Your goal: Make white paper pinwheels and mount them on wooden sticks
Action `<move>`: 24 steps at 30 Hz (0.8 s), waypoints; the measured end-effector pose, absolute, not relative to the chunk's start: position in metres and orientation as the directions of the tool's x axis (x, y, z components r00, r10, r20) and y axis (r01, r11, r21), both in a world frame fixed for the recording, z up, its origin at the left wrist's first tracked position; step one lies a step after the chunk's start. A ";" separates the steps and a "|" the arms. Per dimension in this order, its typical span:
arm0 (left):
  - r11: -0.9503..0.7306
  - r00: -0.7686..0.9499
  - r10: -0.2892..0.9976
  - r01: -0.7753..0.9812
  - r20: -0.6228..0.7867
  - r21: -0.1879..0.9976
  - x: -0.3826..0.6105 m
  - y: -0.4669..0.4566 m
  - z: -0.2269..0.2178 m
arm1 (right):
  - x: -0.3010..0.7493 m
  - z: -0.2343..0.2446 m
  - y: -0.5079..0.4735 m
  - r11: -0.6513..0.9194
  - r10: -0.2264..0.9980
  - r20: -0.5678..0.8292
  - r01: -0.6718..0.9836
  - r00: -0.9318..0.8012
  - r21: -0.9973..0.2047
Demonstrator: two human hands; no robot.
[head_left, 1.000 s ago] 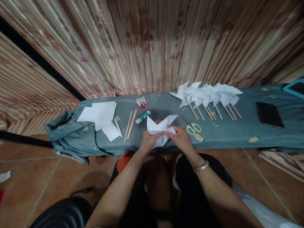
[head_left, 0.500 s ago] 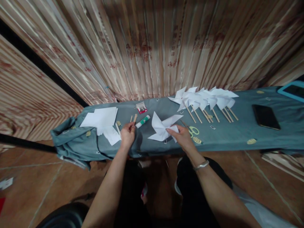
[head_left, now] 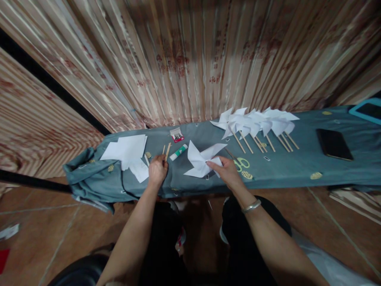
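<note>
A folded white paper pinwheel (head_left: 200, 161) lies on the grey-blue cloth (head_left: 291, 169) before me. My right hand (head_left: 226, 171) pinches its centre and holds it down. My left hand (head_left: 157, 170) is over the near ends of the thin wooden sticks (head_left: 166, 151), fingers curled around them. A green-and-white glue stick (head_left: 179, 152) lies between the sticks and the pinwheel. A small red box of pins (head_left: 177, 136) sits behind the glue stick.
Several finished pinwheels on sticks (head_left: 256, 125) lie at the back right. Yellow-handled scissors (head_left: 241, 163) rest by my right hand. White paper sheets (head_left: 126, 150) lie at the left. A black phone (head_left: 333, 143) and a teal-edged tablet (head_left: 368, 112) lie far right.
My left hand let go of the pinwheel, moved left to the wooden sticks and closed on them. My right hand set the pinwheel down on the cloth and kept hold of it.
</note>
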State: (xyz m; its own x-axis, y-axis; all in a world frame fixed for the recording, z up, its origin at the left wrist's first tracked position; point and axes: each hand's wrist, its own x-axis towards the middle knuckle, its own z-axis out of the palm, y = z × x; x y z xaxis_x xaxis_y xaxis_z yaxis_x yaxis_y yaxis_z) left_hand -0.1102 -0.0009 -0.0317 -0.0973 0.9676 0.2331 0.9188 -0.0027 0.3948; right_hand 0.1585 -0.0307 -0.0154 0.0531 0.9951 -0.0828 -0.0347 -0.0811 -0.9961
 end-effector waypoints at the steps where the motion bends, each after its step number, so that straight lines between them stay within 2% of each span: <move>1: -0.002 -0.095 0.967 0.924 0.235 0.383 -0.110 -0.001 -0.031 | 0.159 -0.016 -0.031 -0.080 0.995 -0.081 -0.031 0.055 -0.996; 8: 0.008 -0.123 0.954 0.923 0.275 0.384 -0.112 -0.002 -0.025 | 0.159 -0.015 -0.032 -0.075 0.995 -0.075 -0.011 0.071 -0.997; 11: -0.007 -0.161 0.939 0.874 0.305 0.485 -0.109 -0.006 -0.018 | 0.159 -0.008 -0.038 -0.019 0.998 -0.017 0.029 0.055 -0.999; 14: -0.086 -0.189 0.932 0.713 0.309 0.696 -0.097 -0.017 -0.012 | 0.161 0.001 -0.049 0.020 1.000 0.020 0.045 0.009 -0.999; 18: -0.164 -0.089 0.968 0.477 0.233 0.863 -0.071 -0.033 -0.008 | 0.164 0.013 -0.063 0.095 0.995 0.092 0.133 -0.028 -0.987; 21: -0.064 0.002 0.998 0.197 0.065 0.978 -0.053 -0.042 -0.005 | 0.164 0.018 -0.069 0.239 0.971 0.229 0.243 -0.069 -0.940; 24: 0.073 0.094 0.993 0.034 -0.076 0.997 -0.040 -0.046 0.001 | 0.164 0.022 -0.072 0.415 0.906 0.417 0.333 -0.068 -0.847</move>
State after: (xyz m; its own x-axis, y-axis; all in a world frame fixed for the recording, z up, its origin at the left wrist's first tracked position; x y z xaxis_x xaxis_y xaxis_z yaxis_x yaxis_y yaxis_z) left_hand -0.0403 -0.0463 0.0007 0.0936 0.9927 -0.0757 0.0338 0.0728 0.9968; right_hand 0.1639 -0.0722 0.0216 -0.0682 0.9062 0.4174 0.3326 0.4151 -0.8468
